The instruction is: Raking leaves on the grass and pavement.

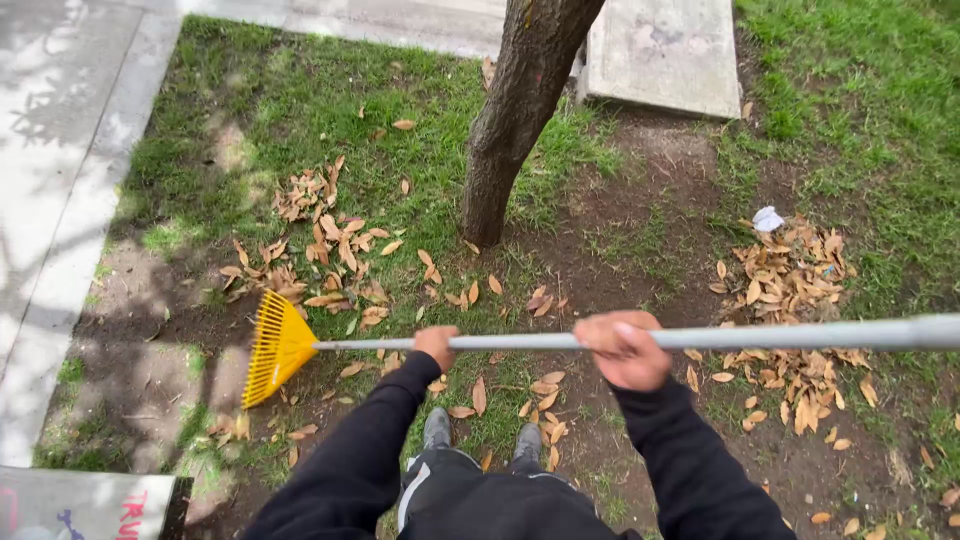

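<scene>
Raking looks mid-stroke: the yellow plastic fan rake with a long grey metal handle (282, 346) lies level across the view, its head left on bare soil beside scattered dry brown leaves (330, 250), which the next pull should gather. Left hand (436, 345) and right hand (625, 349) both clasp the handle, arms extended forward

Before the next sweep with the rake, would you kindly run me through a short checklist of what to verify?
1. Left hand closed on the grey handle: ok.
2. Right hand closed on the handle further back: ok.
3. Yellow rake head fully in view, beside the scattered leaves: ok.
4. Tines touching the ground: cannot tell.
5. Tree trunk apart from the rake head: ok.
6. All leaves gathered: not ok; a second pile lies on the right, with a white scrap at its edge.
</scene>
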